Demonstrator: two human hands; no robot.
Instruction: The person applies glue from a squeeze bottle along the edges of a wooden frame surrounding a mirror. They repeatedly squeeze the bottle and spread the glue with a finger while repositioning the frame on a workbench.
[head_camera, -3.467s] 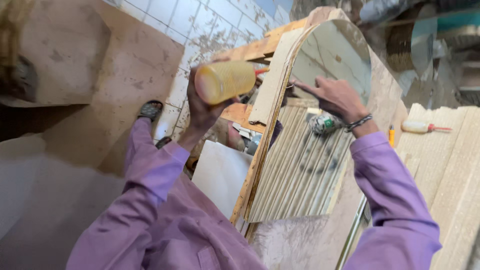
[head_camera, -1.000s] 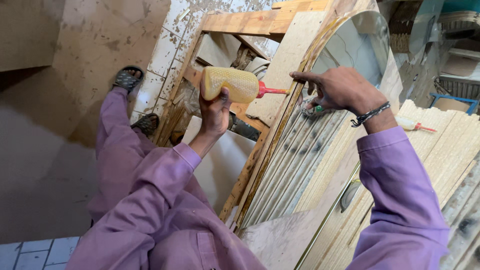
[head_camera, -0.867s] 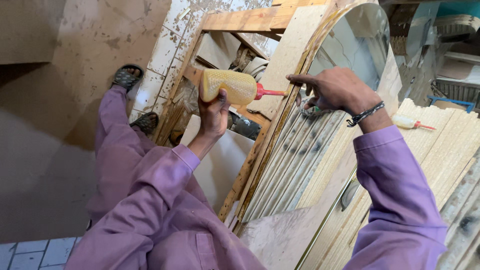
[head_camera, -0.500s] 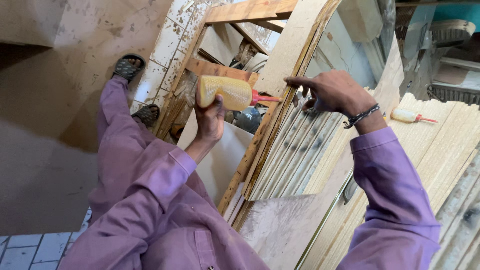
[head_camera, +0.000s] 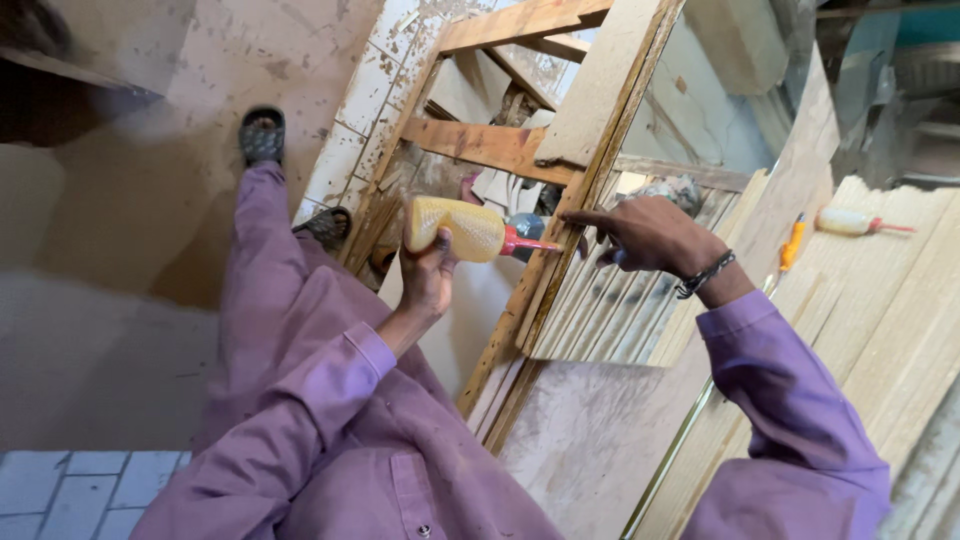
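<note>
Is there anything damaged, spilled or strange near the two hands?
Nothing is spilled. The left hand holds a yellow glue bottle with its red nozzle at the wooden frame edge, where the right hand points. Only the tiled wall looks worn and stained.

A second glue bottle (head_camera: 848, 221) with a red nozzle lies on stacked pale boards (head_camera: 890, 300). Tiled wall (head_camera: 352, 90) rises behind. Grey floor tiles (head_camera: 60, 490) show below.

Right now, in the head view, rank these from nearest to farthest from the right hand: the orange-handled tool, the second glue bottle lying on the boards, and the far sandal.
1. The orange-handled tool, just right of the right hand, on the boards.
2. The second glue bottle, farther right on the boards.
3. The far sandal, far left on the floor.
</note>
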